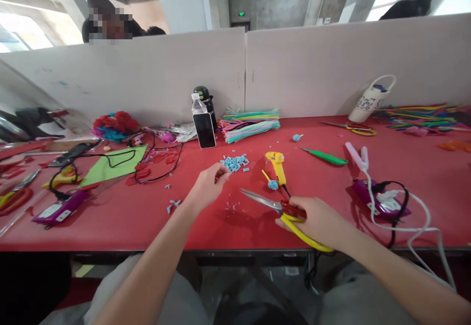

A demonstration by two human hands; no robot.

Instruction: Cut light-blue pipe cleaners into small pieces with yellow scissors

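Note:
My right hand (pixel 318 217) is wrapped around the red and yellow handles of a pair of scissors (pixel 259 199). Their blades point left over the red table, nearly together. My left hand (pixel 210 183) has its fingers curled in a pinch at the near left edge of a pile of small light-blue cut pieces (pixel 235 162). Whatever lies between those fingertips is hidden. White crumbs (pixel 232 207) are scattered between the hands. Just beyond the scissors lies a yellow glue gun (pixel 276 165), with a blue cluster on a yellow stick (pixel 273 184) against it.
A phone (pixel 204 130) leans on bottles, beside bundled pipe cleaners (pixel 250 124). On the right lie a green-handled knife (pixel 326 156), a pink hair straightener (pixel 357 157) and a purple power strip (pixel 382 202). A green sheet (pixel 114 166) and cables lie left. A person sits beyond the divider (pixel 147 65).

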